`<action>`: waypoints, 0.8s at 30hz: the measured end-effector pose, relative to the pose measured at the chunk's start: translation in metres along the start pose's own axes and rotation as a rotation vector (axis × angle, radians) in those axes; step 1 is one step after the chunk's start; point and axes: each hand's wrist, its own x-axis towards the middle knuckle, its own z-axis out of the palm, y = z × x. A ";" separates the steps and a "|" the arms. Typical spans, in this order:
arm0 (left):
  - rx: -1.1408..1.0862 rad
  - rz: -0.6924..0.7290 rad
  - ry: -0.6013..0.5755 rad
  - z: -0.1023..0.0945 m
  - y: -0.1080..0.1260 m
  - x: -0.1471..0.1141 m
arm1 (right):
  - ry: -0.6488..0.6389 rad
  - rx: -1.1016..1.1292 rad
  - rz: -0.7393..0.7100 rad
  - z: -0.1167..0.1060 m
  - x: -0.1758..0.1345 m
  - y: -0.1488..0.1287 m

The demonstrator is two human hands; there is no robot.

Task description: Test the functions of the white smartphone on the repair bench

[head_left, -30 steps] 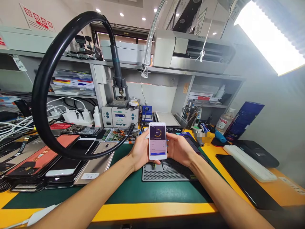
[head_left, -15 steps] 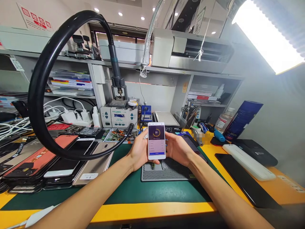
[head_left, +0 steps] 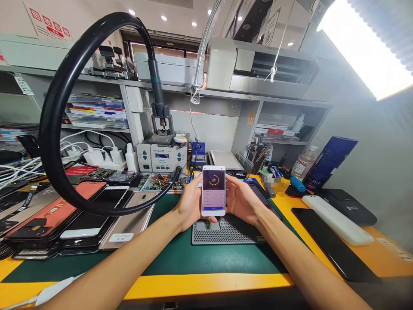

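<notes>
A white smartphone (head_left: 213, 191) is held upright in the middle of the head view, its lit screen showing a yellow ring with a number and a list below. My left hand (head_left: 190, 204) is closed around its left side, with the fingers behind and fingertips showing under the lower edge. On the other side, my right hand (head_left: 243, 200) steadies the right edge with curled fingers; part of them is hidden behind the phone. Beneath the hands lies a grey perforated pad (head_left: 238, 230) on a green mat (head_left: 180, 260).
Stacked phones (head_left: 85, 215) lie on the left under a thick black hose (head_left: 48, 112). A rework station (head_left: 161, 157) stands behind, near a tray of circuit boards (head_left: 163, 183). A black phone (head_left: 332, 245), a white case (head_left: 337, 219) and a bottle (head_left: 305, 163) are on the right.
The view has shifted very slightly. Both hands keep the phone in the same place, and its screen shows the same page.
</notes>
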 end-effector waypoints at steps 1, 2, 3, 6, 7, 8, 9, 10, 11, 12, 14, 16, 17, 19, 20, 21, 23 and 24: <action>0.000 -0.001 0.001 0.000 0.000 0.000 | 0.003 0.011 0.002 0.000 0.000 0.000; 0.000 -0.001 -0.001 0.000 0.000 0.000 | 0.006 0.020 0.004 0.000 0.000 0.000; 0.001 0.000 -0.005 -0.001 0.000 0.000 | 0.009 0.026 0.006 0.000 0.000 0.000; 0.004 0.002 -0.018 -0.001 0.000 -0.001 | 0.014 0.017 0.015 0.000 0.000 -0.001; 0.004 0.004 -0.020 -0.001 0.000 -0.001 | 0.015 0.011 0.017 -0.001 0.000 -0.001; 0.003 0.008 -0.019 0.000 -0.001 -0.001 | 0.015 0.007 0.018 -0.001 0.000 -0.001; 0.004 0.011 -0.017 0.000 -0.001 -0.001 | 0.015 0.006 0.020 -0.001 0.000 0.000; 0.006 0.015 -0.015 0.000 -0.001 -0.001 | 0.016 0.008 0.021 -0.002 0.001 0.000; 0.009 0.017 -0.014 0.000 -0.001 -0.001 | 0.018 0.013 0.021 -0.002 0.001 0.000; 0.010 0.019 -0.013 0.000 -0.001 0.000 | 0.021 0.017 0.020 -0.002 0.001 0.000; 0.007 0.018 -0.007 0.000 -0.001 0.000 | 0.029 0.023 0.016 -0.002 0.001 0.000; 0.000 0.015 -0.001 0.000 -0.001 0.000 | 0.034 0.021 0.015 -0.001 0.001 0.000; -0.002 0.013 0.002 0.001 -0.001 0.000 | 0.037 0.018 0.017 -0.001 0.001 0.000; -0.002 0.009 0.011 0.001 -0.001 -0.001 | 0.043 0.009 0.019 -0.001 0.001 0.001; 0.000 0.009 0.014 0.001 -0.001 -0.001 | 0.046 0.003 0.019 0.000 0.001 0.001; 0.002 0.008 0.018 0.000 -0.001 -0.001 | 0.048 -0.005 0.017 0.000 0.001 0.001; 0.004 0.007 0.021 0.000 -0.001 0.000 | 0.043 -0.024 0.013 -0.001 0.002 0.002; 0.004 0.005 0.020 0.000 -0.001 0.000 | 0.038 -0.035 0.012 -0.001 0.002 0.002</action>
